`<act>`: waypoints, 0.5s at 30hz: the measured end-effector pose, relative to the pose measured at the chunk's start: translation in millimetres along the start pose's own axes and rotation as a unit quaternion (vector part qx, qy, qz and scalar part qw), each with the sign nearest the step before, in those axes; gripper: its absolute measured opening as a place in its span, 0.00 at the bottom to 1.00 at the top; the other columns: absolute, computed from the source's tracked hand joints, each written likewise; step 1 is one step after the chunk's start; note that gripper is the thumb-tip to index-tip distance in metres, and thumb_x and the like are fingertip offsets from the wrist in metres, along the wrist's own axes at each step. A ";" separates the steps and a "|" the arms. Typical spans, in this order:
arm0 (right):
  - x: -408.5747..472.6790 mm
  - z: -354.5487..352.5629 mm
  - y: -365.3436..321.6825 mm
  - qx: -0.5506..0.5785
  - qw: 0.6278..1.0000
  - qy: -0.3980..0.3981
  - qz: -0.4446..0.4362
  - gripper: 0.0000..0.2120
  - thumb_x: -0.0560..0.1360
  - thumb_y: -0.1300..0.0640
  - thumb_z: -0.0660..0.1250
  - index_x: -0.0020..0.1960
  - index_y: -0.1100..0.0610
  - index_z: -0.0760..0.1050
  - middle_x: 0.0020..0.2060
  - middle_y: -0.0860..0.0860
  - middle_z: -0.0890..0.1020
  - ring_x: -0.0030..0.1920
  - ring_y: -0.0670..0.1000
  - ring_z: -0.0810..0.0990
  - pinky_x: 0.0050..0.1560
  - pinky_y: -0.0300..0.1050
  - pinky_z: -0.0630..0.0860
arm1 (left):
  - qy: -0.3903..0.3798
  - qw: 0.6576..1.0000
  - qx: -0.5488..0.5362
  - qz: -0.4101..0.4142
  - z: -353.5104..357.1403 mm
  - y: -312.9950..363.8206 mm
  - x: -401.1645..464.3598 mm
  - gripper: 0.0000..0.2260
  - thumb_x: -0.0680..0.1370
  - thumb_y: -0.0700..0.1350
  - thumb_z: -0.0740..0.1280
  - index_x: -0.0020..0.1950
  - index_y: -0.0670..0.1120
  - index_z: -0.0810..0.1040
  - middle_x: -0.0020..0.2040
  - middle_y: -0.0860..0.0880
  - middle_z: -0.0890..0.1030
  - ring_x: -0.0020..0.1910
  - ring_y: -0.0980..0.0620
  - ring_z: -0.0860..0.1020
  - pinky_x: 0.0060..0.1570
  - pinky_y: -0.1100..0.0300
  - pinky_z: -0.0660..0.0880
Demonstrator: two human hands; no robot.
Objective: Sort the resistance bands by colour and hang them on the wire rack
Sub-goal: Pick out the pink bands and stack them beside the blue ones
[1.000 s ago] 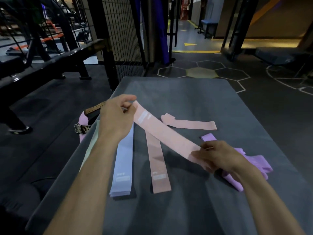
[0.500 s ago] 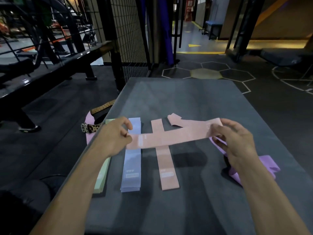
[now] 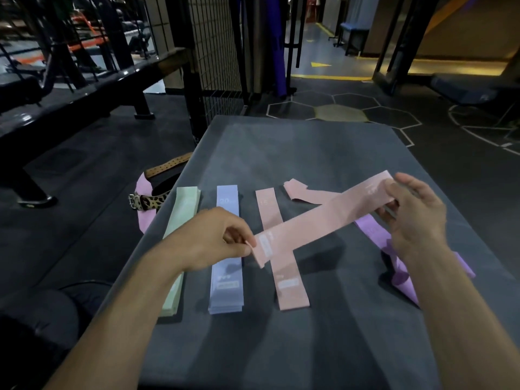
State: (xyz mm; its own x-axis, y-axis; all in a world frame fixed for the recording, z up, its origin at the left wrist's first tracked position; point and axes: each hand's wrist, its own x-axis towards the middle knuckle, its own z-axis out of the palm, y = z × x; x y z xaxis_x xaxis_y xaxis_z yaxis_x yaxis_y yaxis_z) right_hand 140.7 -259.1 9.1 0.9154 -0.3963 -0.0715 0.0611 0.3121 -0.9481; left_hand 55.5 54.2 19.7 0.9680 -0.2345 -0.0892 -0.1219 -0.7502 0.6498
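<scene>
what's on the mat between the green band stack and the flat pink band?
In the head view, the blue band stack lies between the green band stack and the flat pink band. The left hand hovers over that stretch.

A pink resistance band (image 3: 318, 220), flat and wide with white print near its lower end, stretches diagonally between the hands: the left hand (image 3: 216, 237) pinches its near end, the right hand (image 3: 416, 212) grips its far end. Beneath it, just right of the left hand, a second pink band (image 3: 284, 274) lies straight on the grey table (image 3: 309, 153). Under the left hand lies a pale blue stack (image 3: 227, 288), and left of that a pale green stack (image 3: 180, 218), both parallel to the flat pink one. Another pink band (image 3: 301, 191), its end folded, lies beyond the held one. Crumpled purple bands (image 3: 394, 257) lie under the right hand and forearm.
</scene>
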 end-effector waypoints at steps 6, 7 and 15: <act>4.2 5.2 14.5 -0.037 0.999 -0.012 -0.004 0.08 0.75 0.64 0.72 0.54 0.58 0.82 0.43 0.54 0.84 0.41 0.51 0.83 0.40 0.39 0.81 | 0.030 0.990 -0.062 0.123 7.5 16.3 1.2 0.05 0.74 0.45 0.76 0.46 0.56 0.86 0.54 0.59 0.78 0.54 0.54 0.78 0.50 0.58 0.76; 4.6 6.0 15.9 -0.045 0.999 -0.017 -0.005 0.08 0.75 0.64 0.73 0.53 0.58 0.82 0.42 0.53 0.85 0.42 0.51 0.83 0.41 0.40 0.82 | 0.022 0.987 -0.077 0.137 6.9 19.4 0.6 0.05 0.75 0.44 0.76 0.46 0.54 0.86 0.54 0.59 0.79 0.56 0.53 0.78 0.50 0.56 0.76; 8.4 34.5 7.5 -0.139 0.984 -0.093 -0.060 0.03 0.76 0.61 0.73 0.49 0.57 0.83 0.38 0.50 0.86 0.41 0.49 0.83 0.48 0.49 0.83 | -0.038 0.994 -0.020 0.103 12.7 17.7 4.5 0.03 0.74 0.48 0.76 0.46 0.55 0.87 0.42 0.63 0.85 0.46 0.60 0.80 0.43 0.66 0.74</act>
State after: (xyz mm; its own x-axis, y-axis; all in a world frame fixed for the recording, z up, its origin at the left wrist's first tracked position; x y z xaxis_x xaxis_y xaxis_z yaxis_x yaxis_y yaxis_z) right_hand 162.5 -230.3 12.1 0.9670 -0.2422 0.0790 0.0852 0.0152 -0.9962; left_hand 54.9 32.0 21.2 0.9041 -0.4273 -0.0062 -0.3055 -0.6566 0.6896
